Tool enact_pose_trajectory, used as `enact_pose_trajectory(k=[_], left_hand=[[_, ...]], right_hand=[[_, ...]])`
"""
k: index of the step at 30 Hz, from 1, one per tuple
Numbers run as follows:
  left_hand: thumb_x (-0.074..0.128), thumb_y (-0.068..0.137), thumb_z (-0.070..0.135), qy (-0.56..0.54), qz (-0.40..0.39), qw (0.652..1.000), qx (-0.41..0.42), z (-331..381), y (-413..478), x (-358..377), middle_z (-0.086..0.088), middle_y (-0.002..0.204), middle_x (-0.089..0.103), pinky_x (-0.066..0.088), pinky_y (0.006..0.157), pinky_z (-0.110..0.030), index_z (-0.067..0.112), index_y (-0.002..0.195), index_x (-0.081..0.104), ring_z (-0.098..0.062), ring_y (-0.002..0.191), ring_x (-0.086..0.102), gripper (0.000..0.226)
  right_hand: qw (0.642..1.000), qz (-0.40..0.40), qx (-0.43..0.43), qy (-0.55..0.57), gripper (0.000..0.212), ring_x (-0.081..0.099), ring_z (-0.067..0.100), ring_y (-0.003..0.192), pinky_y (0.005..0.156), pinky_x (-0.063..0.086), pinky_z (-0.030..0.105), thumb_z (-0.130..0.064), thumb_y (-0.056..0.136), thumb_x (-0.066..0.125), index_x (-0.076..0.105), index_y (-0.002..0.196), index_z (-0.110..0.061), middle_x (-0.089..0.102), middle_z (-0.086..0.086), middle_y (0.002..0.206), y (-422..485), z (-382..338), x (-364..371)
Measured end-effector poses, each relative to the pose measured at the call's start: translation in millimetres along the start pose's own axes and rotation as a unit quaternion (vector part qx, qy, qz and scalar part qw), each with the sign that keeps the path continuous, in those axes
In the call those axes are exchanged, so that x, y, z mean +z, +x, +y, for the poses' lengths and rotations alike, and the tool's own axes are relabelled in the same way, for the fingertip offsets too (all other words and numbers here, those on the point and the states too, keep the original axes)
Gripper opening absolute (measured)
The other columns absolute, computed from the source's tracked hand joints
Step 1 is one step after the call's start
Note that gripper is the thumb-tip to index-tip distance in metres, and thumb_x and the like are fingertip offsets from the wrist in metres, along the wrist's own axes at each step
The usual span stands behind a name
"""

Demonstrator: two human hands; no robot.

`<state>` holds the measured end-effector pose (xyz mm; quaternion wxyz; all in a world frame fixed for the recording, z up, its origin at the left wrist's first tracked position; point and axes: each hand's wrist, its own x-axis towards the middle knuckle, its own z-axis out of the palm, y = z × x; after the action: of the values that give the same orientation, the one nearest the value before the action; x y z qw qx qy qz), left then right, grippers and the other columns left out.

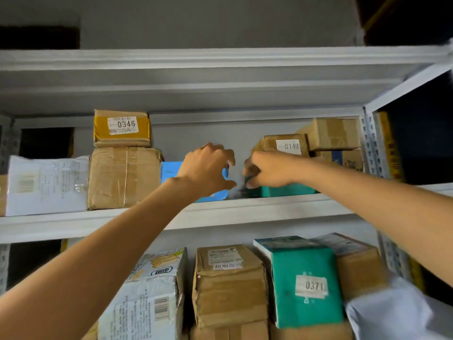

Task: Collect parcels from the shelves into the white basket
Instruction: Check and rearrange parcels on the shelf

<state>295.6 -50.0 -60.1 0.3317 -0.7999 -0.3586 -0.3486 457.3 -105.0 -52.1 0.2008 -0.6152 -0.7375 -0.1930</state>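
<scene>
Both forearms (110,244) reach up to shelf (269,204). By front edge, left hand (208,168) grips right end of blue parcel (171,171): small stiff box, probably light; hold by ends. At teal parcel (286,191) left end, right hand (267,169) curled; grip blurred, cannot tell.

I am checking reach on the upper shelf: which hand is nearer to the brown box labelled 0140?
Right. The right hand is just below and in front of the 0140 box; the left hand is farther to the left, at the blue box.
</scene>
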Motion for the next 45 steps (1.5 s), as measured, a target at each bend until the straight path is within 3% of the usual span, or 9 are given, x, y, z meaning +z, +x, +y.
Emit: enact_pose_trajectory(k=[7,12,23,28,31,37,39,42,45], left_hand=[[0.057,0.085,0.057,-0.014,-0.068,0.996,0.048,42,26,9,0.000,0.112,0.064,0.053,0.087,-0.040,0.025,0.114,0.060,-0.022,0.097,0.060,0.044],[0.055,0.089,0.054,-0.021,-0.062,0.998,0.016,62,28,13,0.000,0.117,0.063,0.044,0.074,-0.031,0.024,0.120,0.057,-0.019,0.096,0.059,0.043],[0.054,0.090,0.052,-0.055,-0.073,0.989,-0.113,90,43,14,-0.001,0.123,0.062,0.053,0.085,-0.041,0.022,0.124,0.052,-0.021,0.097,0.059,0.046],[0.052,0.089,0.057,-0.049,-0.079,0.988,-0.127,89,56,13,-0.003,0.119,0.064,0.053,0.083,-0.041,0.019,0.127,0.048,-0.023,0.097,0.061,0.054],[0.053,0.089,0.057,-0.097,-0.070,0.983,-0.141,92,66,19,-0.005,0.119,0.065,0.050,0.074,-0.038,0.017,0.129,0.040,-0.026,0.097,0.062,0.058],[0.063,0.089,0.041,-0.246,-0.040,0.960,-0.129,92,84,36,-0.010,0.129,0.058,0.047,0.094,-0.041,0.032,0.150,0.014,-0.031,0.113,0.058,0.079],[0.068,0.087,0.032,-0.303,-0.027,0.944,-0.125,88,86,43,-0.009,0.126,0.060,0.050,0.084,-0.034,0.025,0.144,0.028,-0.025,0.106,0.060,0.070],[0.074,0.082,0.018,-0.351,0.035,0.927,-0.129,82,81,50,-0.002,0.106,0.060,0.047,0.057,-0.013,0.015,0.129,0.039,-0.016,0.089,0.058,0.058],[0.073,0.082,0.014,-0.376,0.088,0.915,-0.116,83,75,50,0.003,0.102,0.059,0.045,0.051,-0.005,0.013,0.120,0.043,-0.010,0.084,0.058,0.049]], right_hand=[[0.993,-0.050,0.060,-0.084,0.038,0.057,0.017,0.092,0.076,0.048,0.031,-0.034,0.089,0.066,0.062,0.121,-0.013,0.061,-0.001,0.107,-40,40,-22],[0.991,-0.023,0.074,-0.107,0.041,0.059,0.022,0.094,0.084,0.053,0.040,-0.032,0.086,0.069,0.061,0.119,-0.010,0.061,0.007,0.111,-54,70,-22],[0.997,0.050,0.004,-0.052,0.014,0.058,0.015,0.076,0.063,0.053,0.035,-0.018,0.089,0.062,0.054,0.098,-0.012,0.059,0.004,0.096,-52,126,-24],[0.995,0.090,-0.019,0.039,0.038,0.056,0.015,0.094,0.066,0.047,0.019,-0.012,0.090,0.062,0.053,0.127,-0.013,0.059,0.005,0.126,-49,129,-29],[0.989,0.120,-0.012,0.084,0.038,0.055,0.015,0.102,0.065,0.041,0.015,-0.007,0.090,0.062,0.053,0.127,-0.012,0.058,0.004,0.129,-48,128,-28],[0.978,0.161,0.030,0.128,0.030,0.059,0.017,0.096,0.056,0.048,0.019,-0.003,0.087,0.061,0.053,0.115,-0.006,0.061,0.009,0.116,-31,126,-22],[0.976,0.168,0.050,0.131,0.028,0.061,0.022,0.099,0.068,0.056,0.029,-0.001,0.086,0.059,0.054,0.113,-0.004,0.061,0.011,0.115,-25,125,-20],[0.969,0.173,0.066,0.162,0.023,0.062,0.023,0.097,0.066,0.053,0.027,-0.001,0.088,0.056,0.059,0.110,-0.003,0.064,0.011,0.113,-17,122,-17],[0.957,0.152,0.080,0.233,0.010,0.060,0.013,0.084,0.065,0.050,0.028,-0.019,0.095,0.056,0.058,0.096,-0.010,0.064,0.003,0.098,-15,113,-17]])
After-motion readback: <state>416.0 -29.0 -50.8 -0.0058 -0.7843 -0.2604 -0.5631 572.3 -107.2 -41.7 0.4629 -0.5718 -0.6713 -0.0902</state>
